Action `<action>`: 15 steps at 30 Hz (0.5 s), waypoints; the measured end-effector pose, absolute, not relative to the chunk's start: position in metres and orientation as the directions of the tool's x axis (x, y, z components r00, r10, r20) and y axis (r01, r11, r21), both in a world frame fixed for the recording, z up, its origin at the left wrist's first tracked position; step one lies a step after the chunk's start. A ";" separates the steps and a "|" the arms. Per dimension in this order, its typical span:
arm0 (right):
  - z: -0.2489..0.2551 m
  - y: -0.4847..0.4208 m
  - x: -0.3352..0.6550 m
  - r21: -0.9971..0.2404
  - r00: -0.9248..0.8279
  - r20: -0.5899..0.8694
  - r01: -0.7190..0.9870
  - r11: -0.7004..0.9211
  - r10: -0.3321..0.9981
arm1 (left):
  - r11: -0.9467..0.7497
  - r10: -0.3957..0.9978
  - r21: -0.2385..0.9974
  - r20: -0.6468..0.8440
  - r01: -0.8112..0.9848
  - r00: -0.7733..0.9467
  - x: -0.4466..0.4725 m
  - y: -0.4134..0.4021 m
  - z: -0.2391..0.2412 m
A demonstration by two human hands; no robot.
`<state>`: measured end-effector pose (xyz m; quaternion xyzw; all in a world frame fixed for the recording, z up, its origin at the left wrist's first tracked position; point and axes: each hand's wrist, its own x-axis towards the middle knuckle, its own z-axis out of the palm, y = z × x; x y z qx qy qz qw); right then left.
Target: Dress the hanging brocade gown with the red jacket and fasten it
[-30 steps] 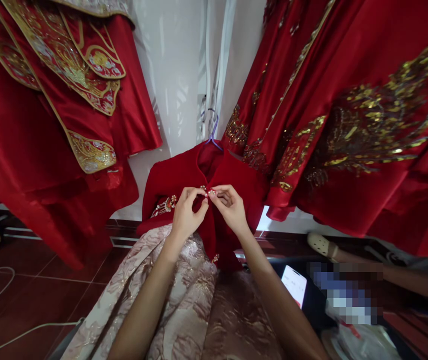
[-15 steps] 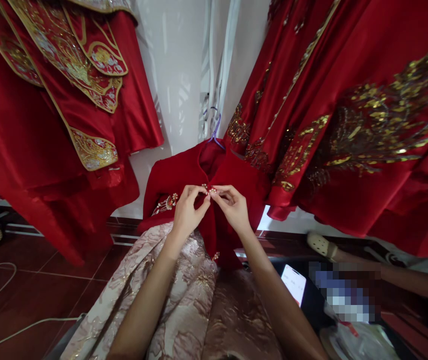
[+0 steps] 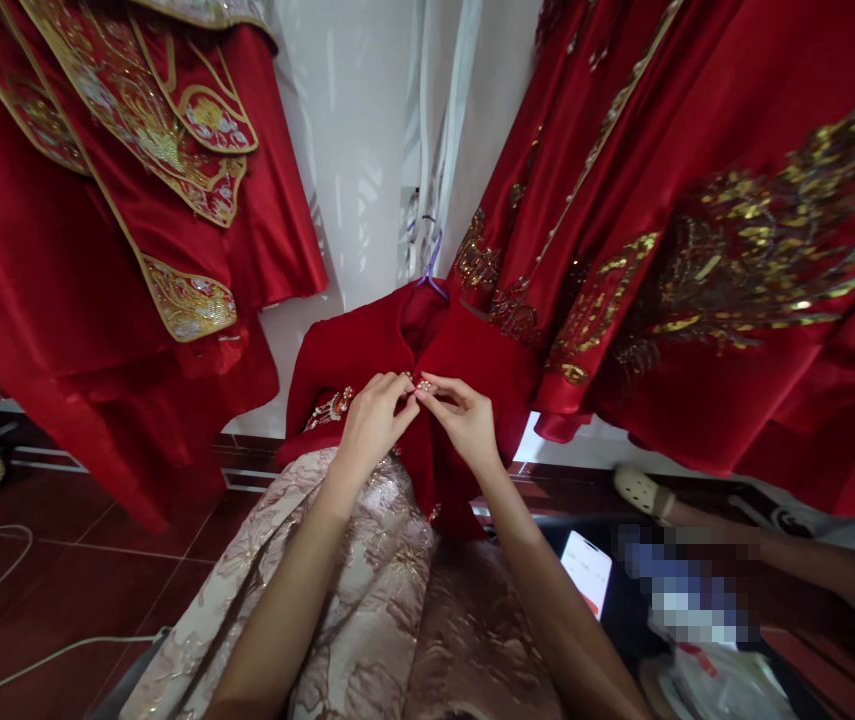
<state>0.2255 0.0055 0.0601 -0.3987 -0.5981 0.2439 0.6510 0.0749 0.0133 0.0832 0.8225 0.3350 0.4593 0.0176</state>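
Observation:
A red jacket [image 3: 356, 335] hangs on a purple hanger [image 3: 433, 262] in front of me, its collar facing up. Both hands meet at its front opening, just below the neckline. My left hand [image 3: 380, 412] pinches the left front edge, fingertips closed by a small beaded fastener. Across from it, my right hand [image 3: 464, 415] pinches a pearly beaded button [image 3: 425, 384] between thumb and index finger. The fingertips of the two hands nearly touch. A beaded tassel ornament [image 3: 331, 408] decorates the jacket's left side. Another beaded fastener [image 3: 435, 512] shows lower on the front.
Red embroidered garments [image 3: 194, 300] hang at the left, and a red gown with gold sequins [image 3: 742, 250] at the right. Brocade fabric [image 3: 367, 570] covers my lap. A lit phone [image 3: 586, 572] lies at the right, near another person's clog [image 3: 643, 492]. A cable [image 3: 59, 650] crosses the tiled floor.
My fingers have shifted slightly at the fastener; the left fingers have drawn closer together and the right thumb has moved a little. The jacket stays in place.

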 end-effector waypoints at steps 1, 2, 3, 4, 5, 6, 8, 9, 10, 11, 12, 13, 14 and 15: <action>0.060 0.005 0.226 -0.811 0.160 0.584 0.160 0.563 0.796 | -0.780 0.562 0.330 0.743 0.531 0.364 0.074 0.014 0.085; 0.061 0.005 0.227 -0.811 0.153 0.583 0.162 0.562 0.798 | -0.785 0.557 0.325 0.742 0.527 0.372 0.072 0.015 0.086; 0.062 0.005 0.227 -0.811 0.146 0.583 0.166 0.561 0.799 | -0.790 0.552 0.319 0.741 0.524 0.382 0.071 0.016 0.087; 0.063 0.005 0.228 -0.810 0.137 0.583 0.172 0.561 0.801 | -0.796 0.547 0.312 0.739 0.519 0.394 0.071 0.017 0.088; 0.065 0.004 0.228 -0.808 0.127 0.584 0.179 0.561 0.802 | -0.802 0.542 0.306 0.735 0.513 0.408 0.070 0.018 0.088; 0.066 0.004 0.227 -0.806 0.118 0.586 0.187 0.562 0.801 | -0.809 0.536 0.303 0.731 0.504 0.421 0.070 0.018 0.088; 0.067 0.004 0.224 -0.798 0.111 0.595 0.203 0.568 0.796 | -0.821 0.528 0.311 0.734 0.480 0.427 0.071 0.020 0.087; 0.066 0.003 0.222 -0.793 0.123 0.602 0.211 0.572 0.789 | -0.824 0.525 0.319 0.740 0.468 0.421 0.071 0.020 0.085; 0.063 0.003 0.219 -0.788 0.143 0.608 0.223 0.573 0.781 | -0.826 0.525 0.329 0.745 0.458 0.412 0.071 0.021 0.083; 0.058 0.002 0.217 -0.787 0.169 0.610 0.245 0.567 0.774 | -0.827 0.525 0.337 0.748 0.450 0.405 0.069 0.021 0.080; 0.053 0.000 0.216 -0.788 0.196 0.607 0.278 0.550 0.771 | -0.828 0.527 0.342 0.746 0.444 0.407 0.067 0.021 0.077; 0.046 -0.001 0.215 -0.792 0.214 0.595 0.319 0.520 0.774 | -0.829 0.530 0.347 0.737 0.439 0.419 0.063 0.020 0.074; 0.038 -0.003 0.215 -0.797 0.219 0.576 0.365 0.482 0.787 | -0.829 0.536 0.352 0.722 0.435 0.437 0.058 0.020 0.070; 0.031 -0.005 0.216 -0.801 0.205 0.547 0.409 0.437 0.811 | -0.826 0.546 0.360 0.703 0.435 0.455 0.052 0.019 0.067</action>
